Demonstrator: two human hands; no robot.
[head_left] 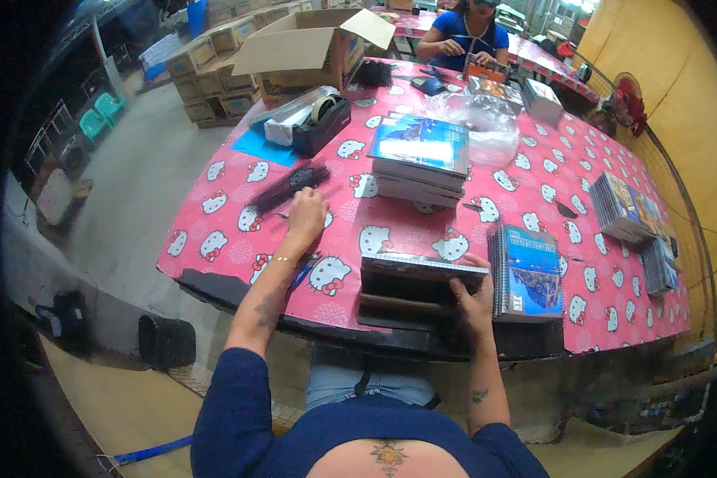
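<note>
My left hand [307, 215] is at a bundle of black spiral binding coils [287, 187] lying left of centre; its fingers are closed at the coils, and a thin dark coil seems to stick out beside them, blurred. My right hand [475, 296] grips the right end of an unbound notebook [426, 265], which stands on edge in a dark wooden holder [406, 309] at the table's near edge. The thumb is on the near face, with the fingers behind. Just right of that hand lies a pile of spiral notebooks with blue covers [531, 271].
A taller stack of blue-covered notebooks [421, 147] stands beyond the holder. A tape dispenser [322, 127] and an open carton [311, 60] are farther back. Clear plastic bags [486, 127] lie mid-table. More notebooks [625, 207] sit at right. Across the table sits a person in blue [470, 40].
</note>
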